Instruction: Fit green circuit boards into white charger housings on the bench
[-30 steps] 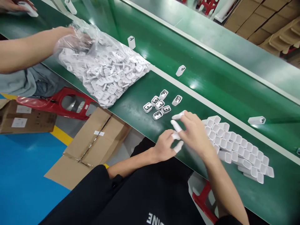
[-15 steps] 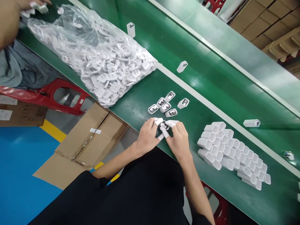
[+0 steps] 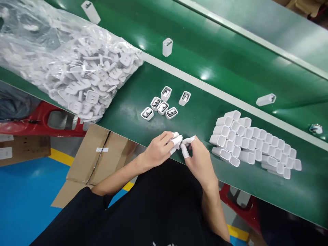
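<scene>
1. Grips a small white plastic casing with dark detail at one end (image 3: 180,144) in the left hand (image 3: 159,148), with white-capped fingertips (image 3: 176,139) curled closely around it.
2. Reaches that dark end with the right hand (image 3: 201,160), thumb and forefinger bent into a narrow pinch; cannot tell whether gripping or merely touching.
3. Holds the left hand knuckles-up, forearm slanting down-left; holds the right opposite, forearm dropping down-right.
4. Holds the casing between both hands' fingertips, by the near edge of the green smooth tabletop (image 3: 133,102).
5. Beyond the fingertips: five white rectangular plastic casings with metallic insides (image 3: 163,108), loosely grouped.
6. Right of the right fingers: stacked white hollow plastic casings (image 3: 242,138).
7. Left of the left fingers: a clear plastic bag of flat white parts (image 3: 97,73).
</scene>
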Demonstrator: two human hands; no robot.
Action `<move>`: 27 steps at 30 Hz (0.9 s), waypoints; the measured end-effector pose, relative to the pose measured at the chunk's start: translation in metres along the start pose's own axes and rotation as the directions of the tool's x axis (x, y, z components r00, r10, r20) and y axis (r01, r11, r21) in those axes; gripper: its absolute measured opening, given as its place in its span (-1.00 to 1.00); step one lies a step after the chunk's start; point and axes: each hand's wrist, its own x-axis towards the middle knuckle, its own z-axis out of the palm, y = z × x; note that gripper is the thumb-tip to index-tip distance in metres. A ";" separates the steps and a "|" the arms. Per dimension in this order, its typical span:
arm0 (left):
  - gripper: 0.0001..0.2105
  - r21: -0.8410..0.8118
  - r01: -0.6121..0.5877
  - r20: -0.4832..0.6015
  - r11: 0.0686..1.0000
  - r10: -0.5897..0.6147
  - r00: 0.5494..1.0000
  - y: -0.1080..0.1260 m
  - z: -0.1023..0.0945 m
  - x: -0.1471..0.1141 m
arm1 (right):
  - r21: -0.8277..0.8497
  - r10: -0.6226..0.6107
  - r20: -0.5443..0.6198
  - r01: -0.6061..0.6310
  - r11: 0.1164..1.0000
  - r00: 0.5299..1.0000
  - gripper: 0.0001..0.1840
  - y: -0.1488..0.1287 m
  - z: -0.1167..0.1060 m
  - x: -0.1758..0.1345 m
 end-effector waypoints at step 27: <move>-0.42 -0.450 0.743 0.658 0.495 -0.379 0.651 0.005 0.017 0.020 | 0.619 0.005 -0.338 0.219 0.754 0.941 -0.61 0.044 0.006 -0.063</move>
